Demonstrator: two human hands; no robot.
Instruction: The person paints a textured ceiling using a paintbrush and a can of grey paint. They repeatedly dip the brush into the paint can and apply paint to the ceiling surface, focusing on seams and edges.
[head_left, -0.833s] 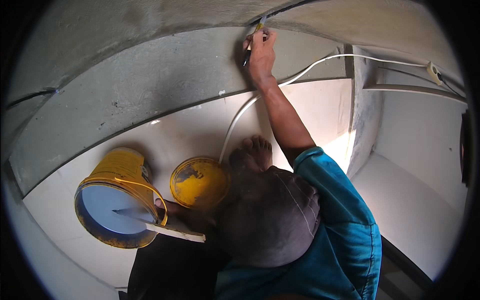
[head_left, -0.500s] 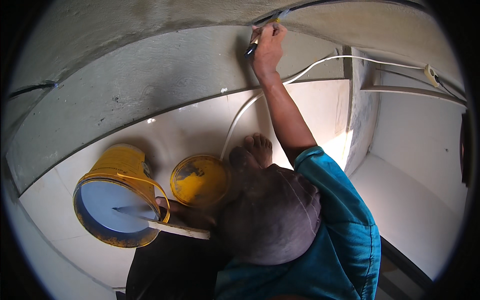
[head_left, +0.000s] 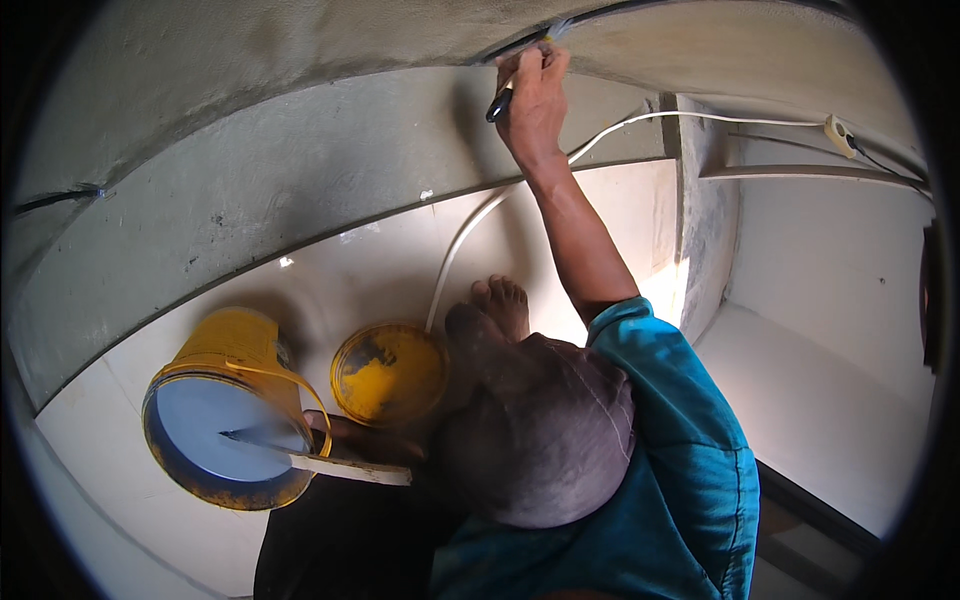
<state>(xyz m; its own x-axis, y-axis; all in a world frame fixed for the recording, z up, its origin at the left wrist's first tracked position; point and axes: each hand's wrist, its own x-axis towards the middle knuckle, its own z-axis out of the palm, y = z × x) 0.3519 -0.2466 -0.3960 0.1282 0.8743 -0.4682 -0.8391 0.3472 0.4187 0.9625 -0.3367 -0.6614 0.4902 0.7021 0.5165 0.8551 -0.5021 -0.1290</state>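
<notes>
My right hand [head_left: 533, 100] is raised against the wall, its fingers closed round a paintbrush [head_left: 500, 101] with a dark handle. The pale bristles touch the wall near a dark slot [head_left: 515, 46]. At lower left, a yellow bucket [head_left: 238, 335] holds light grey-blue paint [head_left: 195, 415]. A flat wooden stick [head_left: 352, 469] stands slanted in the paint, its upper end over the rim. My left hand [head_left: 345, 431] grips the bucket's near right side by the rim and yellow handle; the handle and shadow hide some of its fingers.
A round yellow lid [head_left: 388, 378] with grey smears lies on the pale tiles beside my bare foot [head_left: 502, 305]. A white cable [head_left: 470, 225] runs over the floor and along the wall to a socket block [head_left: 838, 135] at right. Another dark slot [head_left: 58, 198] cuts the left wall.
The whole view has shifted slightly. My right hand has moved a little to the right along the slot with the paintbrush. My left hand stays at the bucket.
</notes>
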